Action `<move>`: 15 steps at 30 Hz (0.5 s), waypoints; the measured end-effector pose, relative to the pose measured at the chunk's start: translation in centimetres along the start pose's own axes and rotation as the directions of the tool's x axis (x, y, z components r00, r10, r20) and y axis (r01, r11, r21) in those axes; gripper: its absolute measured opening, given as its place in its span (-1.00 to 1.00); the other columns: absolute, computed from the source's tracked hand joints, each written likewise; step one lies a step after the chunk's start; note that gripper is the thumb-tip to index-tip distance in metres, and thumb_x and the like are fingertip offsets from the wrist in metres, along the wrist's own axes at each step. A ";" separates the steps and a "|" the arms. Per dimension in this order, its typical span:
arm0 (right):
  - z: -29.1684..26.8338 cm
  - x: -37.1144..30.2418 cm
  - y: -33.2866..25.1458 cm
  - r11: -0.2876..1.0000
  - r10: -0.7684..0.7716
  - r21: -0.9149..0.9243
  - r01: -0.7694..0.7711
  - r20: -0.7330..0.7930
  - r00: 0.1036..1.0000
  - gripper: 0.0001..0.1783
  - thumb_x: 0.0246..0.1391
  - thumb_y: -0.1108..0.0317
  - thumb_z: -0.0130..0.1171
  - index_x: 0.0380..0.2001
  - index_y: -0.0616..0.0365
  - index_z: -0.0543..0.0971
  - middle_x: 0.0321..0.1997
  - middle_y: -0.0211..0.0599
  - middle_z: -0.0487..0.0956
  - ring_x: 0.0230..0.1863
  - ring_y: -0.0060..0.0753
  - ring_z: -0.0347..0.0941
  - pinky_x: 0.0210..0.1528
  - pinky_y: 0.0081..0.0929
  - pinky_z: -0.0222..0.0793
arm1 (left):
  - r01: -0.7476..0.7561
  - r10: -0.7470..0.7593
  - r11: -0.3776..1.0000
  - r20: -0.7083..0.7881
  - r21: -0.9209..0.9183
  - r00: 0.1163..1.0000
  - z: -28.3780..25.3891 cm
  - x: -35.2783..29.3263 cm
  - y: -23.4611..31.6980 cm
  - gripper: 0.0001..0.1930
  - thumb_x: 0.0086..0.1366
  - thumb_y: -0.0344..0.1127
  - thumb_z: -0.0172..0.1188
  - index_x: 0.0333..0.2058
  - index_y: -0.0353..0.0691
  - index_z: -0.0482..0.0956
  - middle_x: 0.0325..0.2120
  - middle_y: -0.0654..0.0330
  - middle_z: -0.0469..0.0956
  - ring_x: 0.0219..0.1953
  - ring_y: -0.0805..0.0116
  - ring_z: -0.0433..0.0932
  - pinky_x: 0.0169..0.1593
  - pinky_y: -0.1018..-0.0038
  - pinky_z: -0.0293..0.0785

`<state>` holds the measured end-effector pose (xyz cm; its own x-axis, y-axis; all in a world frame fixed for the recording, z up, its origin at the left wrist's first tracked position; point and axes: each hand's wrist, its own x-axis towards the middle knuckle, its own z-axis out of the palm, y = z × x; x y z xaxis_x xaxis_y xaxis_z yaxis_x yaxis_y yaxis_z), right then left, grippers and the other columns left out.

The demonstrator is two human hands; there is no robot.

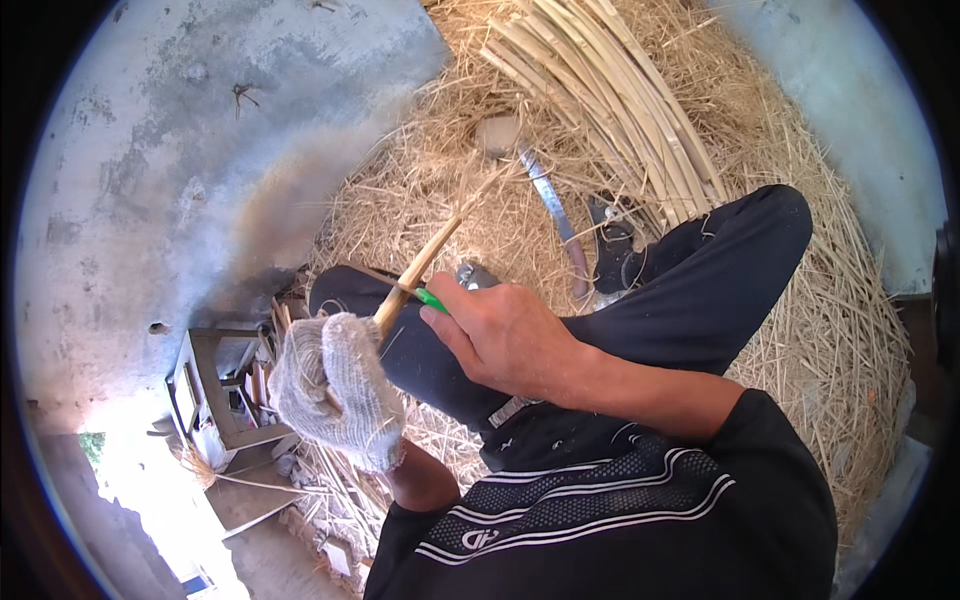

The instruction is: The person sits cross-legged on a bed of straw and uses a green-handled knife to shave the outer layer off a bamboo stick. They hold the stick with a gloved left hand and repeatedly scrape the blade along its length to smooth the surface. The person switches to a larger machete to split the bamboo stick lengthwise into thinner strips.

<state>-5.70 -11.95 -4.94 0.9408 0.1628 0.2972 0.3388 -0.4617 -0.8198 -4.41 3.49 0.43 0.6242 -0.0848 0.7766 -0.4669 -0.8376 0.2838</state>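
My left hand (338, 388), in a grey-white knitted glove, is closed round the lower end of a pale wooden strip (432, 248), which looks like split bamboo. The strip slants up and away to the right over my lap. In my bare right hand (508, 338) is a small knife (428, 299) with a green handle, gripped close to its blade. The thin blade lies across the strip, touching it just beyond the glove. Most of the handle is hidden by my fingers.
Shavings (400, 190) cover the floor. A long-bladed chopping knife (545, 190) lies beyond my crossed legs. Several long pale strips (625, 100) are bundled at the far right. A wooden frame (210, 390) stands at the left, by a stained wall (150, 170).
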 end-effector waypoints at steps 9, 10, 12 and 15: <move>-0.3 0.8 2.4 0.984 0.134 -0.121 -0.128 0.040 0.990 -0.79 0.27 0.28 0.06 -0.31 0.23 0.41 -0.70 0.08 0.47 -0.61 0.21 0.49 -0.56 0.05 0.39 | 0.100 -0.092 0.992 0.103 -0.075 0.990 -0.7 0.7 1.3 -0.77 0.11 -0.19 0.27 -0.61 -0.19 0.61 -0.63 0.26 0.58 -0.48 0.36 0.52 -0.29 0.39 0.36; -0.3 0.4 1.0 0.995 0.066 -0.073 -0.062 0.059 0.996 -0.79 0.27 0.28 0.05 -0.31 0.23 0.41 -0.69 0.09 0.48 -0.60 0.22 0.49 -0.56 0.05 0.39 | 0.100 -0.094 0.992 0.089 -0.071 0.992 -0.7 0.7 1.4 -0.78 0.10 -0.19 0.28 -0.61 -0.19 0.62 -0.62 0.26 0.58 -0.46 0.35 0.52 -0.28 0.38 0.37; 0.1 0.5 1.8 0.992 0.076 -0.103 -0.076 -0.007 0.997 -0.77 0.29 0.24 0.01 -0.31 0.21 0.42 -0.71 0.08 0.49 -0.62 0.17 0.52 -0.61 -0.01 0.40 | 0.091 -0.087 0.994 0.056 -0.061 0.995 -0.5 0.9 1.5 -0.79 0.07 -0.20 0.31 -0.60 -0.19 0.63 -0.60 0.26 0.59 -0.44 0.35 0.54 -0.27 0.35 0.39; 1.3 1.6 7.4 0.944 0.173 -0.271 -0.187 -0.076 0.982 -0.81 0.25 0.28 0.08 -0.34 0.18 0.42 -0.73 0.01 0.47 -0.65 0.11 0.50 -0.63 -0.06 0.38 | 0.140 -0.134 0.987 0.080 -0.081 0.988 -0.6 1.2 1.4 -0.82 0.02 -0.21 0.34 -0.61 -0.18 0.64 -0.56 0.25 0.60 -0.42 0.32 0.54 -0.25 0.34 0.40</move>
<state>-1.68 -13.98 -11.21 0.9823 0.0140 0.1869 0.1426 -0.7031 -0.6967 -4.67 2.54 2.06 0.7293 -0.0149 0.6841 -0.4239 -0.7947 0.4345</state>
